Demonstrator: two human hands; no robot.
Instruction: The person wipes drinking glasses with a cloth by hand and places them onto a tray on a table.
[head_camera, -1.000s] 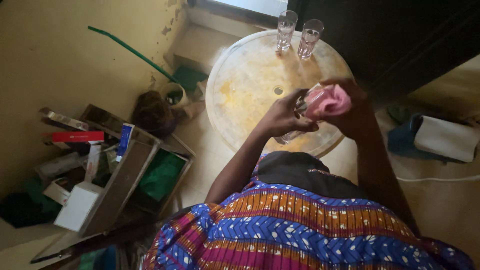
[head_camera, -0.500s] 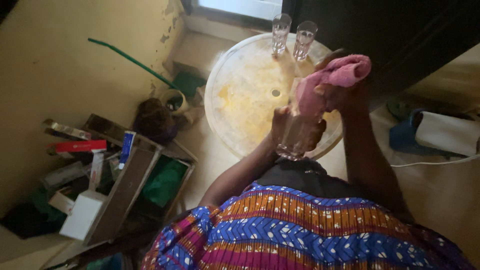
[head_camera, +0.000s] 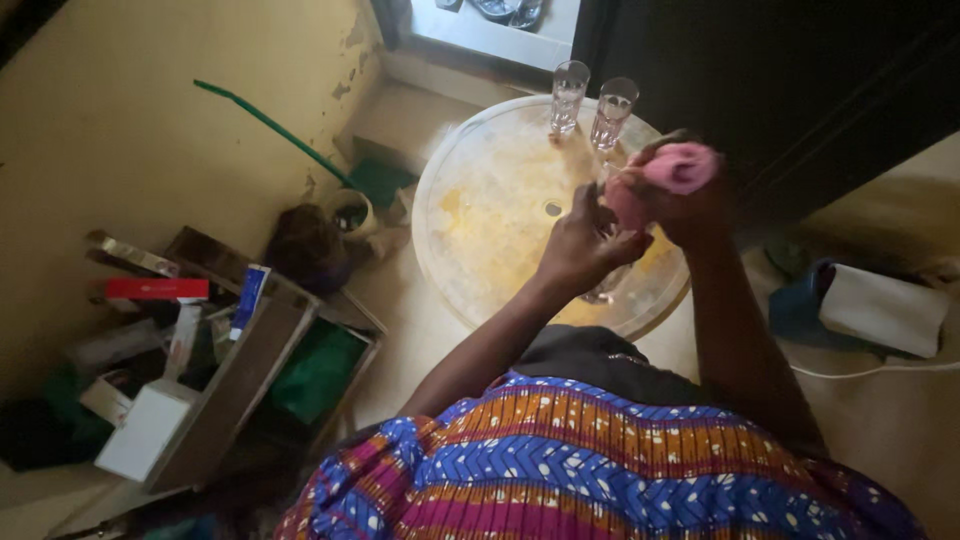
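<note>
Just right of frame centre, your left hand (head_camera: 583, 243) is wrapped around a clear glass (head_camera: 608, 282), holding it above the round tabletop (head_camera: 490, 215). To its right, your right hand (head_camera: 690, 200) clutches a pink cloth (head_camera: 680, 166) at the rim. You look mid-wipe; next calls for turning the glass steadily.
</note>
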